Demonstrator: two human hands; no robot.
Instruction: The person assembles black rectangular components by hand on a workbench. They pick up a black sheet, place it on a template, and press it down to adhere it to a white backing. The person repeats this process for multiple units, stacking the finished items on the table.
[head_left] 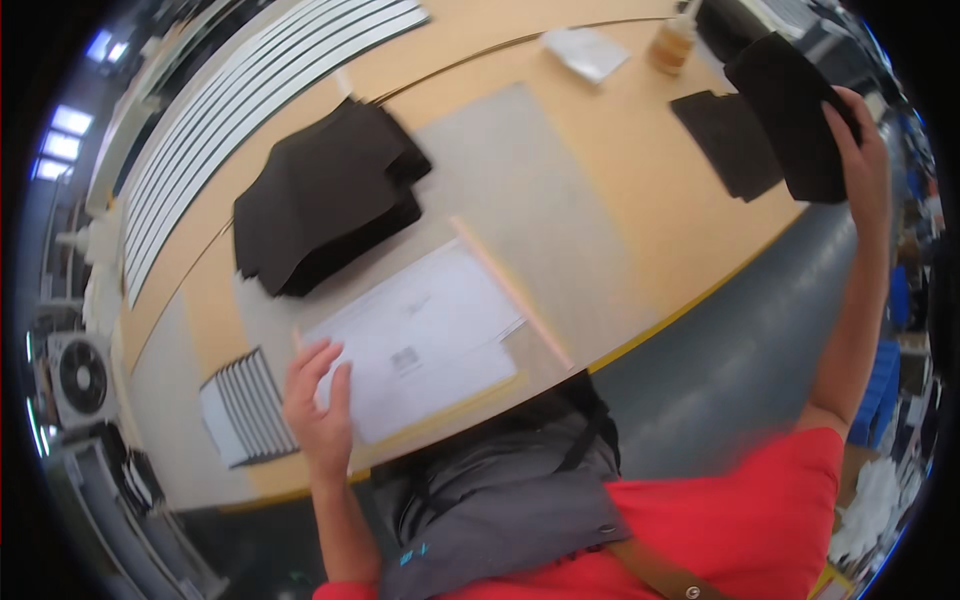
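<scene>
At the far right, my right hand (pixel 862 160) is stretched out and grips the edge of a black curved panel (pixel 790 115) between thumb and fingers. A second flat black piece (pixel 728 145) lies on the table partly under that panel. My left hand (pixel 322 405) hovers at the left edge of some white printed sheets (pixel 430 325), its fingers bent but apart with nothing in them. Whether it touches the paper I cannot tell. Beyond the sheets sits a thick stack of black cut pieces (pixel 325 190) with notched edges.
The table (pixel 660 215) has a curved front edge near my body. White strips with dark lines (pixel 270 105) run along its far left side, and a smaller striped bundle (pixel 245 408) lies near my left hand. A bottle (pixel 672 48) and a white packet (pixel 587 54) stand at the back.
</scene>
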